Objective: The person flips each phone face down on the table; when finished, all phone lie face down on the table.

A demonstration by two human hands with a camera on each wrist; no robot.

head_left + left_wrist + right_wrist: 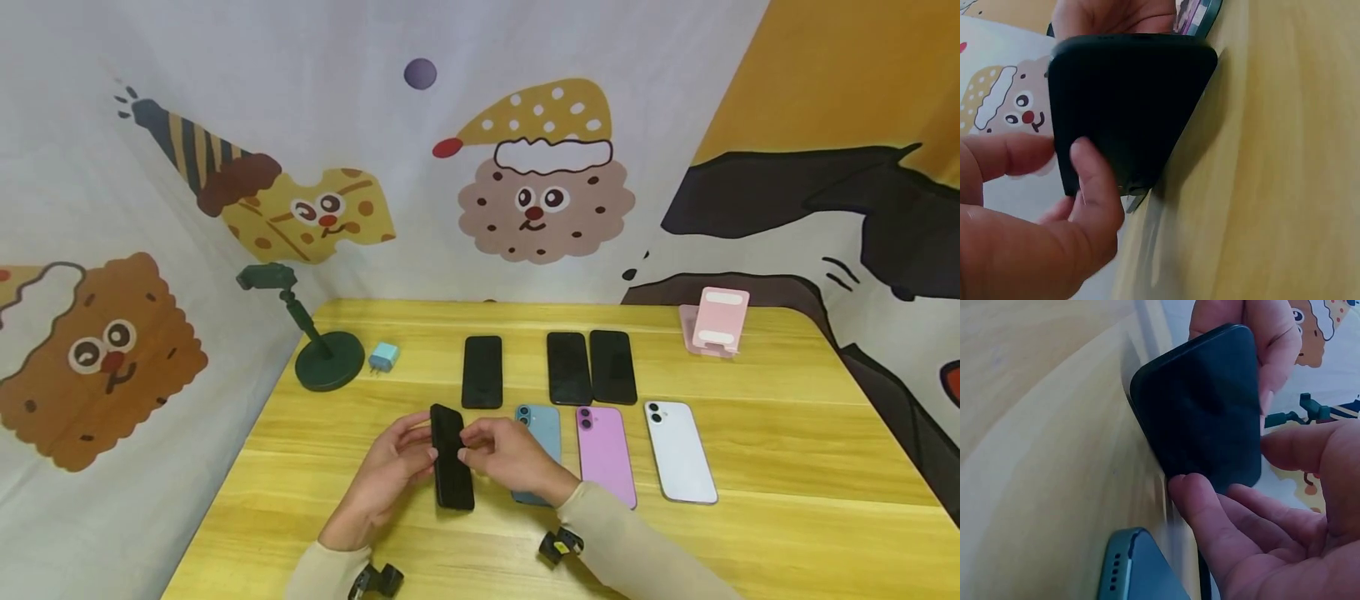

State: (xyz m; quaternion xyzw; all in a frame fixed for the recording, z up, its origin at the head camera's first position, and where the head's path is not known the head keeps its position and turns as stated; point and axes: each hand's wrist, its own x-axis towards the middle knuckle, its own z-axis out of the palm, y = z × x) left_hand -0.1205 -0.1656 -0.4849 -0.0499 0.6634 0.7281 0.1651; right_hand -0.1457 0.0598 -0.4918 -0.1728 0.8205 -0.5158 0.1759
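Black was the thing in the middle of it all: a black slab-shaped phone (451, 458) stood up on its long edge on the yellow wooden table (787, 467), pinched from both sides. The left hand (390, 475) had its thumb and fingertips (1094, 187) curled onto the phone's left face, and the right hand (510, 458) clamped it from the right with thumb and fingers (1204, 506).

Just right of that lay a teal phone (542, 433), back up and partly under the right hand, then a pink phone (604, 454) and a white phone (680, 452). Farther back sat three dark phones (551, 368), screens up. At far left stood a dark green round-based stand (318, 350) with a small light blue charger plug (383, 357) beside it, and at far right a pink phone holder (716, 321).
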